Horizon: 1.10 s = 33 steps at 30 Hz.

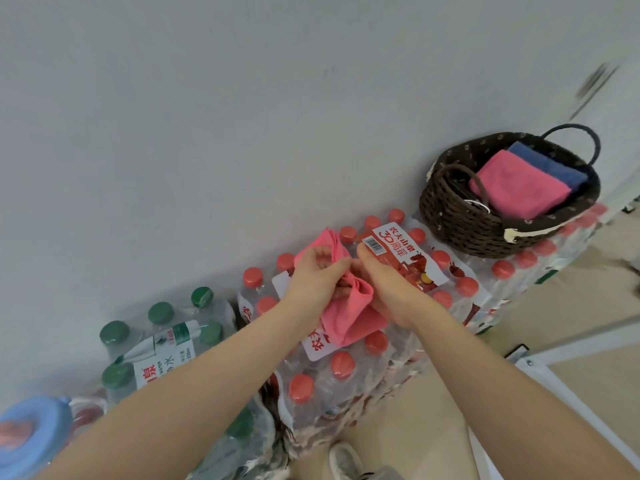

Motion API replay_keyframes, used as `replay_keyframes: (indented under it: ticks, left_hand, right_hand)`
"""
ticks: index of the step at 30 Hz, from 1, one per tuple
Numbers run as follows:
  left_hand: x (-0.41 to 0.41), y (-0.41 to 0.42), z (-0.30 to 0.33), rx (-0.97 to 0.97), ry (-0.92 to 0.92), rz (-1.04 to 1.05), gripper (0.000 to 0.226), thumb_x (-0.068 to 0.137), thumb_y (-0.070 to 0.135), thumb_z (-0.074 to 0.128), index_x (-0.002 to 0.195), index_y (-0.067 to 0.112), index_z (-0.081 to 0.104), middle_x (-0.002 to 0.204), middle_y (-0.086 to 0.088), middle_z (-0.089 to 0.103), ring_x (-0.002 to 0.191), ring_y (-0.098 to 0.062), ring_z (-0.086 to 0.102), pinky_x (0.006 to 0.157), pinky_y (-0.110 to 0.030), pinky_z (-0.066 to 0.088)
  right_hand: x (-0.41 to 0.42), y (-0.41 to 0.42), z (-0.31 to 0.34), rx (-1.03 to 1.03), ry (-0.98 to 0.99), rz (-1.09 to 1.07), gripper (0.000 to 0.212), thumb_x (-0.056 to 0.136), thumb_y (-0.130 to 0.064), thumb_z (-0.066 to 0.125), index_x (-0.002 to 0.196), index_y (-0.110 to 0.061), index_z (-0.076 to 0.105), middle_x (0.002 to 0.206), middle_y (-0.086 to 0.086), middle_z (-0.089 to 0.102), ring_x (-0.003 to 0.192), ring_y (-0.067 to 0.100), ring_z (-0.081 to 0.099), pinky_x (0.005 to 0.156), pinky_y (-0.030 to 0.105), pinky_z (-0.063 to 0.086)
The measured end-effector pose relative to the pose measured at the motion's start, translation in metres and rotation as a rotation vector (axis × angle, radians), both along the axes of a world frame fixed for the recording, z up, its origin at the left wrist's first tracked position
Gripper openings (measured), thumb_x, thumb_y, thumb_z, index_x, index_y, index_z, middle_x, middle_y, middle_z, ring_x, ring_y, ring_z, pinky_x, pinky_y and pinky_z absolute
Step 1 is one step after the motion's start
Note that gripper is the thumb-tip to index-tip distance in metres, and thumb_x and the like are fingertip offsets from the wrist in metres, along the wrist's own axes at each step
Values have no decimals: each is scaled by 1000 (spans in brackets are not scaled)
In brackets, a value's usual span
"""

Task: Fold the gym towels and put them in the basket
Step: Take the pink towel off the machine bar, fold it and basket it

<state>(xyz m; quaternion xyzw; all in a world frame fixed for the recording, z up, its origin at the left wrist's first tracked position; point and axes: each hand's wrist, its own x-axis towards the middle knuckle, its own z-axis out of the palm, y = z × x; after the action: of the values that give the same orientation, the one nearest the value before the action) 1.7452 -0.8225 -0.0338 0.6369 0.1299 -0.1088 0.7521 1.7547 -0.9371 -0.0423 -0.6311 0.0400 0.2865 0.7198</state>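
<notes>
A: Hand status?
B: Left hand [317, 271] and right hand [388, 282] both pinch the bunched pink towel [349, 311] above red-capped bottle packs [346, 368].
A: Basket [460, 220]?
B: Right, holding folded pink [519, 188] and blue towels [550, 164].

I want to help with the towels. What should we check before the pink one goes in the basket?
1. Both hands hold the towel: ok. The left hand and right hand grip the pink towel.
2. Towel folded neatly: not ok, it is bunched and loose.
3. Basket within sight, upright: ok, it sits on the red-capped bottle packs.
4. Room in the basket: ok, a folded pink towel lies over a blue towel, with space beside them.
5. More towels waiting: cannot tell.
</notes>
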Motion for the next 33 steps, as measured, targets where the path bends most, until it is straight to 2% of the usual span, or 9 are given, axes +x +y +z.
replay_keyframes:
  ticks: [5,10,12,16,21,26,28,30,33]
  left_hand:
    - [4,-11,-3,154,80,-77,12,96,9,38,89,12,48,79,-9,58,65,-14,59,48,-18,53]
    - [9,4,-8,281,52,-200,24,94,-2,37,113,5,49,88,-6,56,66,-13,60,55,-16,54]
    - [13,13,-11,587,-141,-297,31,88,0,47,119,5,52,105,-4,57,72,-14,61,61,-16,52]
    - [18,23,-19,1179,-575,-655,44,83,29,59,124,14,55,128,-3,50,118,-19,46,97,-25,34]
    - [22,29,-20,1218,-540,-762,89,57,74,44,133,27,46,148,4,32,140,-19,21,113,-32,15]
    - [26,40,-27,1283,-360,-899,111,57,75,51,147,31,2,157,8,-9,145,-25,-6,118,-43,2]
    - [24,44,-28,1273,-338,-935,111,65,71,60,147,31,-3,156,8,-15,144,-25,-9,117,-40,1]
    - [24,49,-29,1283,-337,-951,106,72,65,60,147,32,-7,155,7,-20,144,-27,-10,117,-40,0]
    - [26,50,-27,1290,-327,-981,104,74,61,60,146,32,-9,155,6,-21,144,-30,-9,118,-44,3]
  right_hand:
    - [-7,-7,9,-482,-253,121,36,91,-48,46,110,-21,61,113,2,66,107,15,60,103,39,42]
    - [-22,-19,5,-845,-488,144,53,86,-16,58,135,-12,39,131,4,50,119,17,48,87,21,35]
    - [-24,-21,-2,-863,-479,91,54,86,-9,56,136,-12,35,133,5,49,119,19,49,84,20,34]
    - [-23,-21,-13,-867,-493,66,44,89,-7,53,129,-10,35,130,10,44,110,23,51,89,30,41]
    - [-32,-22,-27,-1074,-582,106,18,93,-14,48,109,-5,46,123,12,38,108,28,46,93,36,40]
    - [-40,-21,-24,-1320,-638,277,23,97,-19,35,114,-10,47,142,11,31,121,32,41,93,41,41]
    - [-46,-17,-23,-1478,-734,163,32,85,-12,31,94,-8,62,120,16,56,99,35,59,76,43,51]
    - [-49,-8,-17,-1658,-856,115,40,72,-15,30,82,-9,69,107,15,66,91,33,65,75,43,54]
    - [-53,12,-8,-1533,-1013,130,55,71,-23,32,110,-5,66,121,15,63,110,30,61,92,44,49]
